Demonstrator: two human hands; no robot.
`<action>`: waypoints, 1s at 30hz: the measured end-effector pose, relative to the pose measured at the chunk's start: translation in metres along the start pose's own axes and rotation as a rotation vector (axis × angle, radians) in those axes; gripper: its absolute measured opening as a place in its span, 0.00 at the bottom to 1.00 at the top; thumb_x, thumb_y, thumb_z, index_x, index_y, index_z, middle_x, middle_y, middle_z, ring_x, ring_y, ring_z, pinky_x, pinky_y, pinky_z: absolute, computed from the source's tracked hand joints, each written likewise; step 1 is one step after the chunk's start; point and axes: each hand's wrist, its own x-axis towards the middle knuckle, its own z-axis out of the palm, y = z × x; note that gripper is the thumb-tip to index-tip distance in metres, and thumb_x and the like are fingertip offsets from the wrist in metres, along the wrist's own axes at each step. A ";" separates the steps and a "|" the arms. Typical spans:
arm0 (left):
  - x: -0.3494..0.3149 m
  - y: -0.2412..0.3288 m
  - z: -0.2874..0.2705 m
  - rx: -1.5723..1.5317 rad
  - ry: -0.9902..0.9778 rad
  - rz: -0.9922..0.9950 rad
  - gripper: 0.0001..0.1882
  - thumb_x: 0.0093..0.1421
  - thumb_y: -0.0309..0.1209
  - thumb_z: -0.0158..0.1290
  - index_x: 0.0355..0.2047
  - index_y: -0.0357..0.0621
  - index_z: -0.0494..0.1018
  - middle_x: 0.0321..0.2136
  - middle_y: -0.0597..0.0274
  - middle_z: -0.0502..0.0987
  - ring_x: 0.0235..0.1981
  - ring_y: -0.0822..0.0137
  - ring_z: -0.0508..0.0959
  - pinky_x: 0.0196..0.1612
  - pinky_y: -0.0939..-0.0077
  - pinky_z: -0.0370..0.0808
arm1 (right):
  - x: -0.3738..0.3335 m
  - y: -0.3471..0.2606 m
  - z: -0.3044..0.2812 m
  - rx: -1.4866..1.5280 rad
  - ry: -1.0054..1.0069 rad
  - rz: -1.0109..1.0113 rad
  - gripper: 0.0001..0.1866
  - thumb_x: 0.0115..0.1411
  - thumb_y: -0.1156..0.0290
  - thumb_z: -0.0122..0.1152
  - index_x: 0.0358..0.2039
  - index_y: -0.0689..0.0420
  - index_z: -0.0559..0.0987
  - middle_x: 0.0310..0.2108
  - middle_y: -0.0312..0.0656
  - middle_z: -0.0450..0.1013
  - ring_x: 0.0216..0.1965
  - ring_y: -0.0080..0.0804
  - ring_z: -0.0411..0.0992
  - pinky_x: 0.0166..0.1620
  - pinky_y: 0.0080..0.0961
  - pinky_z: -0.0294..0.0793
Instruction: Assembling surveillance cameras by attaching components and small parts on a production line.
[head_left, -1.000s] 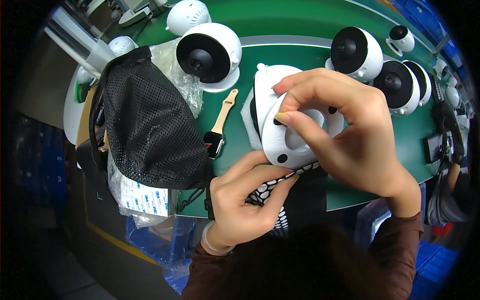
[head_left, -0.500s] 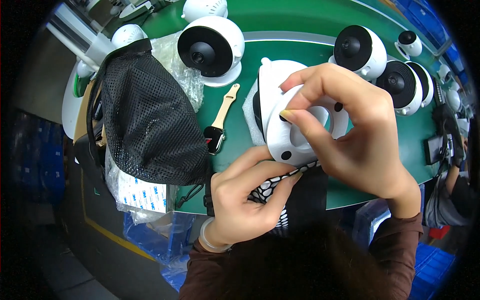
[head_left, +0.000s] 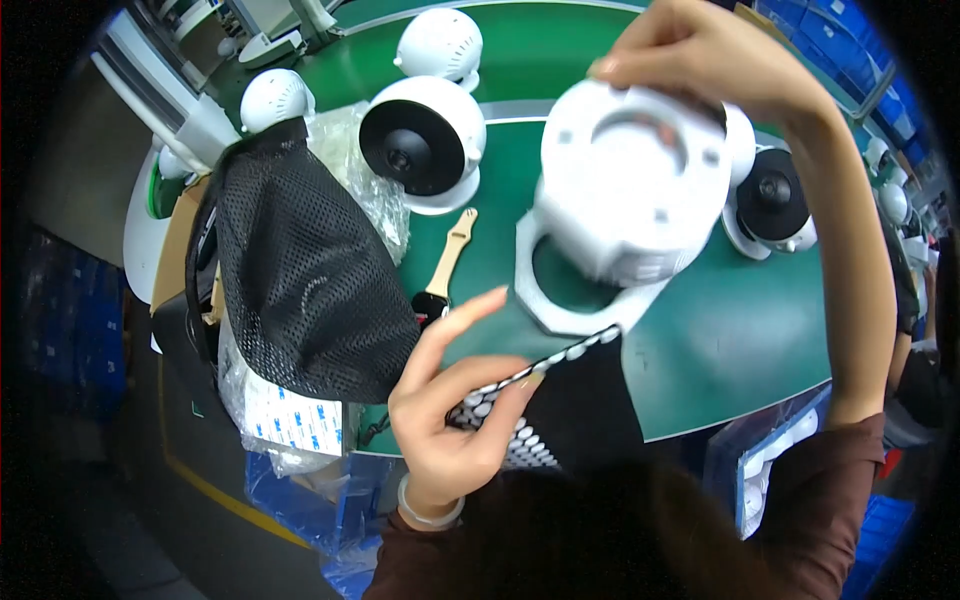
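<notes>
My left hand (head_left: 445, 420) pinches a white-dotted black sheet (head_left: 590, 400) at the green table's (head_left: 730, 375) near edge. Beyond it, my right hand (head_left: 700, 60) is clamped on the far rim of a blurred white device (head_left: 635, 195), over a white foam ring (head_left: 575, 322); a black-faced unit (head_left: 412, 140) stands farther off.

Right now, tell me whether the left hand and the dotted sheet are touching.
Touching. The head view shows it: the left hand pinches the upper edge of the dotted sheet, with no gap between them.
</notes>
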 end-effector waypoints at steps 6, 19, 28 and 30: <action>-0.016 -0.008 -0.011 -0.012 -0.051 -0.098 0.06 0.37 0.18 0.56 0.20 0.34 0.74 0.36 0.47 0.73 0.35 0.60 0.75 0.37 0.75 0.70 | 0.057 0.004 -0.031 -0.050 -0.177 0.108 0.14 0.43 0.66 0.62 0.28 0.62 0.77 0.23 0.39 0.72 0.24 0.26 0.68 0.31 0.21 0.69; -0.021 -0.009 -0.011 -0.106 -0.236 -0.126 0.08 0.40 0.19 0.58 0.24 0.39 0.75 0.36 0.52 0.73 0.15 0.79 0.71 0.18 0.89 0.66 | 0.157 0.122 0.082 -0.903 0.345 0.136 0.07 0.46 0.73 0.50 0.22 0.53 0.78 0.26 0.41 0.74 0.29 0.36 0.74 0.29 0.30 0.73; -0.021 -0.009 -0.014 -0.105 -0.267 -0.118 0.09 0.39 0.20 0.58 0.25 0.40 0.75 0.35 0.56 0.74 0.14 0.79 0.72 0.18 0.89 0.67 | 0.131 0.111 0.042 -0.706 -0.128 0.417 0.13 0.40 0.80 0.50 0.29 0.63 0.76 0.29 0.50 0.73 0.32 0.40 0.73 0.34 0.34 0.73; -0.021 -0.009 -0.014 -0.109 -0.266 -0.134 0.09 0.40 0.20 0.58 0.24 0.40 0.75 0.35 0.56 0.74 0.15 0.79 0.72 0.19 0.89 0.67 | 0.144 0.118 0.031 -0.754 0.483 0.310 0.11 0.43 0.72 0.52 0.28 0.64 0.75 0.28 0.51 0.73 0.31 0.43 0.74 0.33 0.37 0.73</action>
